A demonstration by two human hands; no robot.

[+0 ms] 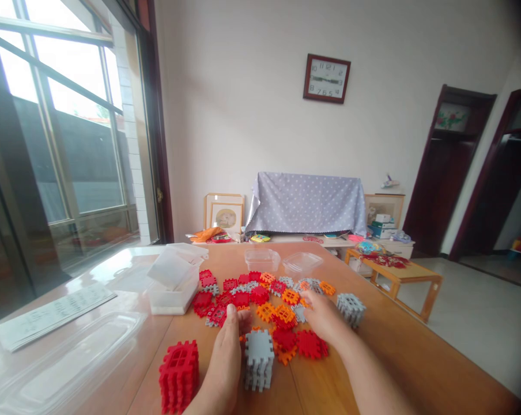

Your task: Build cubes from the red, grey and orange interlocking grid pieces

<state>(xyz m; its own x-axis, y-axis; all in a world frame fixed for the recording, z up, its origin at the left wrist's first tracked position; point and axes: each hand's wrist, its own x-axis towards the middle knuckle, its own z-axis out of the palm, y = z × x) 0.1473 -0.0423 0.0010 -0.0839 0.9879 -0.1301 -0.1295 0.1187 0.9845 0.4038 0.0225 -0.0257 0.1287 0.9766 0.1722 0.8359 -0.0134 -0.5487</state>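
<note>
Tabletop (429, 369): translucent box (169, 301), contents unclear, beside tiles (259, 295); left hand (229, 343) unclenched, grip of right hand (324, 316) unclear.

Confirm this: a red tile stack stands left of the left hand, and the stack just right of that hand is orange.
Not quite: the head view shows the interlocking tile stack just right of the left hand is gray, not orange. The red tile stack does stand left of that hand.

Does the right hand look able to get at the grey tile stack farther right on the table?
Most likely yes: that grey tile stack stands just beside the right hand, nothing visible between them, though the fingers point toward loose tiles.
</note>
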